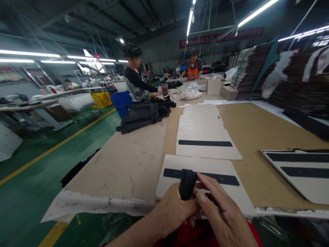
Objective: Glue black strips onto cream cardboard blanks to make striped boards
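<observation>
While my left hand (pixel 172 206) grips the black bundle (pixel 187 185) by the near board (pixel 200 164), maybe to keep it 1 neat lump, my right hand (pixel 222 211) touches its side, though I can't tell if it's pinching.

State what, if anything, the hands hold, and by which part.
The left hand holds black strip material, folded or stacked, below its exposed upper end. The right hand is at its side; whether it also holds it is unclear.
</observation>
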A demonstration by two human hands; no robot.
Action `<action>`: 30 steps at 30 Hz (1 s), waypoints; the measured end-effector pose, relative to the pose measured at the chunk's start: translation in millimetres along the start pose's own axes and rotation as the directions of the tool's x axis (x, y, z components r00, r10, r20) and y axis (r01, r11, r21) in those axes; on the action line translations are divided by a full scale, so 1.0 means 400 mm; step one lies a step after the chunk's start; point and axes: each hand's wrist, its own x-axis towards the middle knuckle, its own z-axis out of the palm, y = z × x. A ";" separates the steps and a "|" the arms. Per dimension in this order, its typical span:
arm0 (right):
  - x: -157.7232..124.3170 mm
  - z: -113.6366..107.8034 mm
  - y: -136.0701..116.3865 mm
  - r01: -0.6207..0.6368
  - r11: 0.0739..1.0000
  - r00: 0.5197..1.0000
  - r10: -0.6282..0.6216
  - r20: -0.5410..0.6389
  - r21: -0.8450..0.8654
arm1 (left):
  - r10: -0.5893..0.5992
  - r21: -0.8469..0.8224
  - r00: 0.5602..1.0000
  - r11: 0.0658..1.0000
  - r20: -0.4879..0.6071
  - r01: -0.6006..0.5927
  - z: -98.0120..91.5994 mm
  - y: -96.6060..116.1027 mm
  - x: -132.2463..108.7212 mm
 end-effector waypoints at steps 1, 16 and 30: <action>-0.001 0.000 0.001 0.025 1.000 0.999 -0.026 -0.027 -0.008 | -0.009 0.002 1.000 1.000 -0.020 0.009 0.002 -0.003 0.001; -0.017 -0.009 0.024 -0.067 0.983 0.989 0.089 -0.121 0.173 | -0.072 -0.072 0.996 0.995 -0.059 0.067 0.043 -0.002 0.006; -0.007 -0.050 0.052 0.035 0.998 0.975 -0.022 -0.222 0.056 | -0.055 -0.333 0.998 0.941 0.037 0.064 0.057 -0.029 0.001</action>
